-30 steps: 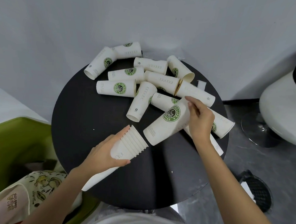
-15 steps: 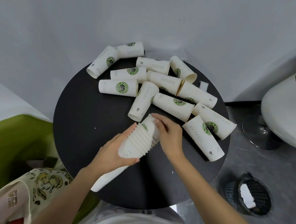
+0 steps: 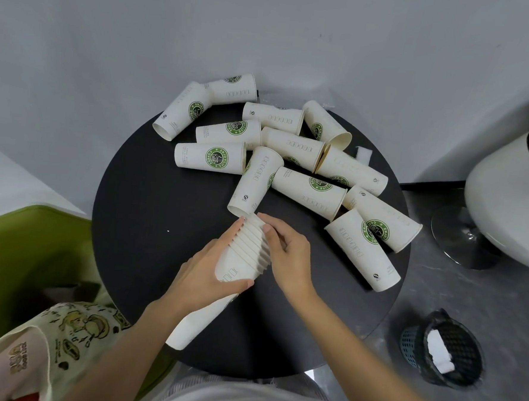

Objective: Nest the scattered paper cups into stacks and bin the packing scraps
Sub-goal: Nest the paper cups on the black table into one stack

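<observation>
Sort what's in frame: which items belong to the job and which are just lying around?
Job: nested stack, gripped by left hand, with right hand holding its rim end; loose cups on table; packing scrap; bin.
Lying about: printed bag; green seat; white chair.

A second ago the right hand (image 3: pixel 287 257) was out among the loose cups (image 3: pixel 362 246) on the right side, lifting one clear of the pile. Half a second ago it had that cup's base started into the mouth of the stack (image 3: pixel 244 255) that the left hand (image 3: pixel 203 274) grips. Now the cup is pushed home, with only its rim showing above the other rims, and the right hand's fingers curl against them. The stack's open end has come up close to the nearest lying cup (image 3: pixel 255 184).
</observation>
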Available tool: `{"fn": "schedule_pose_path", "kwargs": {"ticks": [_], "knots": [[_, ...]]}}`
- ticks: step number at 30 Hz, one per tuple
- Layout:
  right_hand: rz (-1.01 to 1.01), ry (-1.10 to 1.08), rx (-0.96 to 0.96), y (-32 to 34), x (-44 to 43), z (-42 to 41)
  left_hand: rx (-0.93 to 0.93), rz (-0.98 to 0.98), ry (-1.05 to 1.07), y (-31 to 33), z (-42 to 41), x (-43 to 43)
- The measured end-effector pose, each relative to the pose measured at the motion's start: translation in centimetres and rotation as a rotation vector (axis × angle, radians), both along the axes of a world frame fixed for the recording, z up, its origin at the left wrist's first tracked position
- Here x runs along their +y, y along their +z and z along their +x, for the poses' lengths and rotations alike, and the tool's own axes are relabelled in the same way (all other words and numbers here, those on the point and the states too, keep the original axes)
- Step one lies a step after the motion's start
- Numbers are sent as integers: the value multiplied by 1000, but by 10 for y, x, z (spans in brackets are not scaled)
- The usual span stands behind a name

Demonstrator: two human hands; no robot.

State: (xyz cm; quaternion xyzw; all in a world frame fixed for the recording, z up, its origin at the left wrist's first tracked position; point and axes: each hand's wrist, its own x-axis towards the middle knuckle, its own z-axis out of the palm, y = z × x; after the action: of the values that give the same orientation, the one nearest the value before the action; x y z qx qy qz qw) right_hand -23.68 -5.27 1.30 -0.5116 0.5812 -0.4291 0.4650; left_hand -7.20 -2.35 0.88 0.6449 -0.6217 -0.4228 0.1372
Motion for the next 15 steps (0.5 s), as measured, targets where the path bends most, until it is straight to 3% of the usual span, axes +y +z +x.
{"fn": "schedule_pose_path", "kwargs": {"ticks": [5, 15], "knots": [[31, -14, -11, -2, -4, 2, -38, 36, 17, -5, -3, -3], [4, -4, -50, 0, -18, -11, 85, -35, -6, 2, -16, -14]]}}
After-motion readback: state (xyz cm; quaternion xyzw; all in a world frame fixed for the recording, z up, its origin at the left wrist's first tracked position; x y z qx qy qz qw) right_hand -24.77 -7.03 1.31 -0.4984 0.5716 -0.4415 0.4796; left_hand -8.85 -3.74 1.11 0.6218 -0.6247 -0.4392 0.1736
